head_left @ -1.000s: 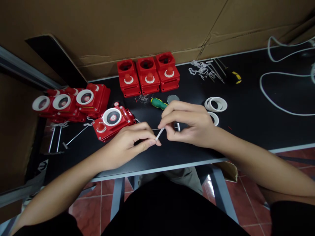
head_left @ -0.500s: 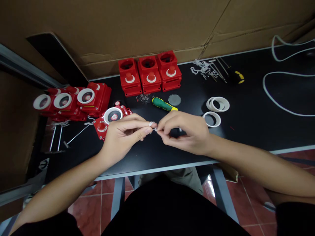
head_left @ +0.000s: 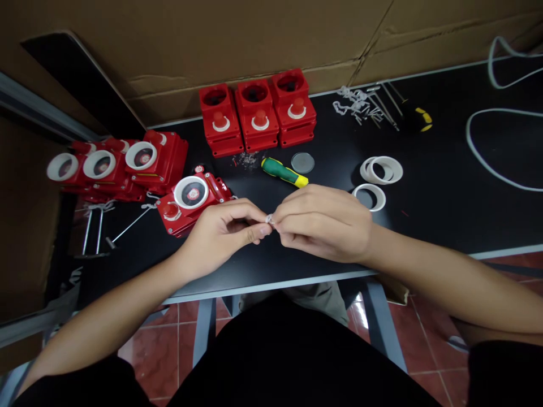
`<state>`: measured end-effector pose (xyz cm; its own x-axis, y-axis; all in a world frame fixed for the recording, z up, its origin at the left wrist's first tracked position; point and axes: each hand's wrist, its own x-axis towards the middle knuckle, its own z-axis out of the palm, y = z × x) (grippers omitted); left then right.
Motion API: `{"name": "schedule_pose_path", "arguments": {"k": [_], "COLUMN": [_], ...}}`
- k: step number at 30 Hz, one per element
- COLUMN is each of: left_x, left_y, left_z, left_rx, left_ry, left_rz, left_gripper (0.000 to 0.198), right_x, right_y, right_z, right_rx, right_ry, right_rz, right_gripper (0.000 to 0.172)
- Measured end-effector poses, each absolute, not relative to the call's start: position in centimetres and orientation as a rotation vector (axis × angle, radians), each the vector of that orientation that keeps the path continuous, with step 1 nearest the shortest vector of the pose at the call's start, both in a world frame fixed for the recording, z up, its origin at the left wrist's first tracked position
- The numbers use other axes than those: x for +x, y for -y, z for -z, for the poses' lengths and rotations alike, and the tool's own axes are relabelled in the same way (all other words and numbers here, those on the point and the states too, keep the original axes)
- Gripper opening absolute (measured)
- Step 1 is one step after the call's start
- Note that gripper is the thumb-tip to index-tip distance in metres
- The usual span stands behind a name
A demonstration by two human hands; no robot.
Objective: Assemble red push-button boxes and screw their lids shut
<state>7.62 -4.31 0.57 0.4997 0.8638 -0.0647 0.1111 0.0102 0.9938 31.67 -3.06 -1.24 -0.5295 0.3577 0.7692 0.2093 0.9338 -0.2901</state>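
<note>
A small piece of white cord (head_left: 268, 219) is pinched between my two hands above the front of the table. My left hand (head_left: 223, 232) is closed, its thumb and index finger gripping one side of the cord. My right hand (head_left: 328, 223) has its fingertips pressed together on the other side. Part of the cord is hidden in the fingers. Behind my left hand lies a red box (head_left: 171, 224) with a white ring (head_left: 177, 200) around a dark round window. Beyond my right hand is a green and yellow screwdriver handle (head_left: 282, 170), its front end covered by the hand.
Several red boxes stand at the back (head_left: 258, 133) and left (head_left: 169, 161). White rings (head_left: 385, 169) and a clear disc (head_left: 302, 163) lie on the black table (head_left: 436, 209). Metal rods with white cord (head_left: 365, 107) lie back right, small hammers (head_left: 131, 226) at left. A white cable (head_left: 469, 135) curves right.
The white loop seen over my left index finger is now drawn down to the fingertips. My right hand has turned more palm-down and closed its fingers. The camera view has shifted slightly.
</note>
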Motion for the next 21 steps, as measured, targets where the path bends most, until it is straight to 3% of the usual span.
{"name": "schedule_pose_path", "arguments": {"k": [5, 10, 21], "left_x": [7.4, 7.2, 7.4], "left_y": [4.2, 4.1, 4.5], "left_z": [-0.6, -0.9, -0.9], "left_rx": [1.43, 1.497, 1.332], "left_ry": [-0.834, -0.811, -0.867], "left_rz": [-0.677, -0.701, -0.657], "left_gripper": [0.028, 0.022, 0.026], "right_x": [31.5, 31.8, 32.1], "right_y": [2.8, 2.0, 1.8], "right_z": [1.1, 1.5, 1.3], "right_rx": [-0.546, -0.732, -0.65], "right_ry": [2.072, 2.006, 2.039], "right_rz": [-0.342, -0.308, -0.471], "right_gripper": [0.017, 0.02, 0.013]}}
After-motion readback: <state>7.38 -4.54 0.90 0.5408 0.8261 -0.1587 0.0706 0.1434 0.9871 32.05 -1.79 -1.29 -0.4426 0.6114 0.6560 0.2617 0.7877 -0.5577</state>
